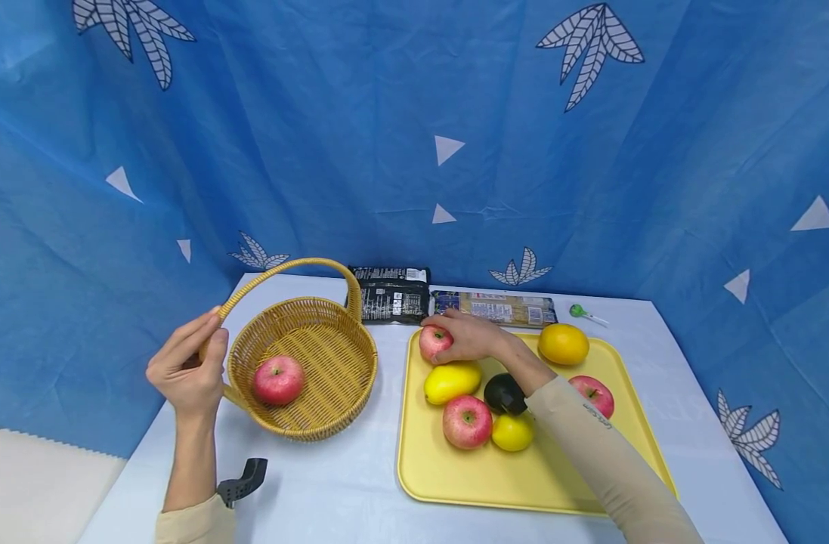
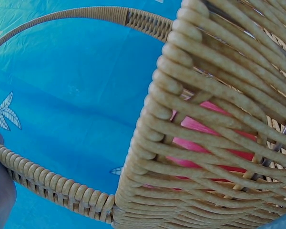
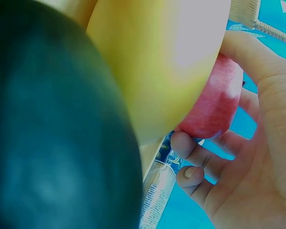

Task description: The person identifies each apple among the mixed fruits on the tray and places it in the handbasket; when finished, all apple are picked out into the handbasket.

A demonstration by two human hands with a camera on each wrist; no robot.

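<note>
Two-handed handling of fruit, seen from the head camera. My left hand point(image 1: 191, 366) grips the arched handle point(image 1: 319, 261) of a wicker basket point(image 1: 332, 370), fingers and thumb curled round the cane; the bowl lies to the right of these fingers, with a red apple point(image 1: 279, 380) inside. My right hand point(image 1: 470, 338) curls thumb and fingers round a second apple point(image 1: 431, 341), at the far left corner of the yellow tray point(image 1: 455, 482); whether the tray bears any of its weight, I cannot tell. Just nearer to me than the right fingers lies an elongated yellow fruit point(image 1: 453, 381), and farther to their right a dark fruit point(image 1: 502, 394). Points of risk, in my judgement: the round, smooth skin may slip if my fingertips press off-centre; a low, sideways drag could nudge the yellow fruit or catch the tray's rim; an uneven pull on the handle could tip the basket and set its apple rolling
</note>
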